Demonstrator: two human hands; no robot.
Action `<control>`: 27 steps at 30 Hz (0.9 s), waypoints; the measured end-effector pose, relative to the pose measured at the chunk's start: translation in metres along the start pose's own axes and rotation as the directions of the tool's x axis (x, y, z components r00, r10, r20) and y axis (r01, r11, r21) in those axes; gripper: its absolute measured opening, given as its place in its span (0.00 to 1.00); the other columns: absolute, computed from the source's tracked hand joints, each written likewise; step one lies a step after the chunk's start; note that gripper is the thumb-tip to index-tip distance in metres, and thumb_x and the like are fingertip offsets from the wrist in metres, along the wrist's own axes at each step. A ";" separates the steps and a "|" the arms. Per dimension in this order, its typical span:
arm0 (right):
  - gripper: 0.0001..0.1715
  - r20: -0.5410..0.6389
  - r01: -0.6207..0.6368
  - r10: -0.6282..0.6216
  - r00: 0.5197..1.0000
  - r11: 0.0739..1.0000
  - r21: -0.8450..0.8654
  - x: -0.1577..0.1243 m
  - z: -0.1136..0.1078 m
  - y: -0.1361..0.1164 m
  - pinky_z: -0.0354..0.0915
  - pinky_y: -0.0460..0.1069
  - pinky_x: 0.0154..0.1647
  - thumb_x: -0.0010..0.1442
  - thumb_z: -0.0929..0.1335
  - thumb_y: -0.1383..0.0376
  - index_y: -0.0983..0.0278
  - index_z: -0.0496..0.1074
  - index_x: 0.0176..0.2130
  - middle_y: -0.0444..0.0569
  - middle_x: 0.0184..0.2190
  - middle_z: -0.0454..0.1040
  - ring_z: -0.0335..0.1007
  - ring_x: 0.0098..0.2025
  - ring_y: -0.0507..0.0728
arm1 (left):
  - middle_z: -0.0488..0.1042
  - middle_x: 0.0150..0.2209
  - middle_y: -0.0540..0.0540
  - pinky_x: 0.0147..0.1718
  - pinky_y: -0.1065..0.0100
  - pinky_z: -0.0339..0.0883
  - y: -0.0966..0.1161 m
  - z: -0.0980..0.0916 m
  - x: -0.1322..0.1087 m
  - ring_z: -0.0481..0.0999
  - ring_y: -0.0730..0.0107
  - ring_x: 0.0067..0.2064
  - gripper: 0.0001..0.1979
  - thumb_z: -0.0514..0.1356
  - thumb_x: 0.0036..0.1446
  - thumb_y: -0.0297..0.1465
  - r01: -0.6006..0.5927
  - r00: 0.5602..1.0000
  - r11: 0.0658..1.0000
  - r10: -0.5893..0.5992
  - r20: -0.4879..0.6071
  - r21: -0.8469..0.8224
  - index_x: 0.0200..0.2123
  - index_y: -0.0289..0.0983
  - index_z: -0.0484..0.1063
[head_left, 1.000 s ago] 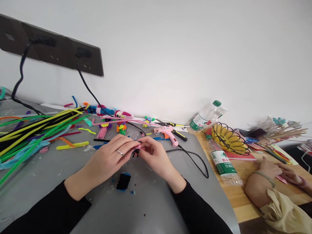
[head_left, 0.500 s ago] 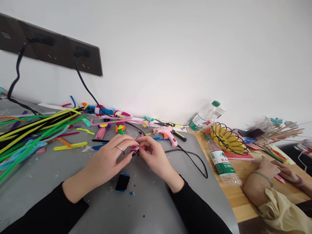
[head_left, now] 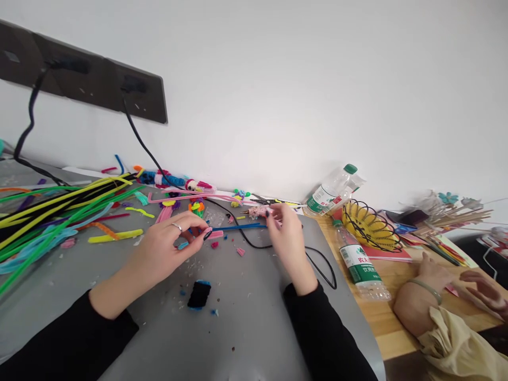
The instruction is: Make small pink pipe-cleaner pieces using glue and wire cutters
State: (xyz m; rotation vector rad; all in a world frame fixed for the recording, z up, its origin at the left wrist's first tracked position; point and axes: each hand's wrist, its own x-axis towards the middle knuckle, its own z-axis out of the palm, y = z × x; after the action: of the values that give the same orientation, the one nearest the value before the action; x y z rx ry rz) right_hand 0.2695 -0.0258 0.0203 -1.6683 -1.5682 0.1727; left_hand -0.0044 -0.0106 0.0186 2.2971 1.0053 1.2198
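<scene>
My left hand [head_left: 169, 244] rests on the grey mat [head_left: 246, 328], with thumb and fingers pinched on a short pink pipe-cleaner piece [head_left: 216, 233]. Farther back and to the right, my right hand [head_left: 286, 228] has its fingers curled over the pink glue gun [head_left: 257, 211]. A blue pipe cleaner [head_left: 238, 227] lies between the two hands. Small pink scraps [head_left: 240, 252] are scattered on the mat in front of them. A black fuzzy block with blue edges [head_left: 199, 294] sits near my left wrist.
Long yellow, green and blue pipe cleaners [head_left: 59, 211] are piled at the left. The black cord [head_left: 321, 262] loops right of my right hand. Water bottles [head_left: 359, 264], a wire basket [head_left: 371, 225] and another person's hands [head_left: 436, 288] occupy the wooden table at the right.
My right hand let go of the pink piece and moved back and right onto the glue gun. The left hand shifted slightly left, keeping the pink piece. Pink scraps now lie on the mat.
</scene>
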 end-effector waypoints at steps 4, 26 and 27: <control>0.09 0.015 -0.173 0.186 0.983 0.939 -0.297 0.007 -0.012 0.034 0.65 0.56 0.43 0.63 0.67 0.58 0.60 0.67 0.35 0.55 0.37 0.76 0.72 0.41 0.64 | 0.81 0.36 0.48 0.26 0.70 0.72 -0.006 -0.004 0.001 0.77 0.70 0.26 0.10 0.58 0.65 0.38 0.082 0.994 0.996 -0.079 0.072 -0.044 0.35 0.42 0.76; 0.22 0.200 -0.036 0.044 0.979 0.998 -0.045 -0.001 -0.010 -0.006 0.60 0.50 0.33 0.65 0.65 0.48 0.61 0.69 0.48 0.47 0.33 0.73 0.65 0.31 0.57 | 0.81 0.37 0.44 0.36 0.59 0.76 -0.033 -0.011 0.003 0.80 0.57 0.36 0.17 0.60 0.60 0.49 0.378 0.834 0.922 -0.299 0.463 -0.086 0.35 0.41 0.77; 0.22 0.217 -0.034 0.045 0.975 0.998 -0.057 -0.003 -0.009 -0.010 0.59 0.49 0.31 0.63 0.66 0.47 0.61 0.69 0.47 0.45 0.32 0.72 0.64 0.30 0.56 | 0.81 0.37 0.44 0.37 0.59 0.76 -0.034 -0.011 0.004 0.80 0.58 0.35 0.18 0.60 0.59 0.50 0.387 0.834 0.916 -0.301 0.463 -0.101 0.34 0.41 0.76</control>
State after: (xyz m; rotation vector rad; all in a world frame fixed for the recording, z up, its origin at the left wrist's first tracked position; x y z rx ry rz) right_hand 0.2672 -0.0336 0.0314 -1.7713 -1.7145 0.3478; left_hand -0.0263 0.0157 0.0074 1.9925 1.0208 0.5817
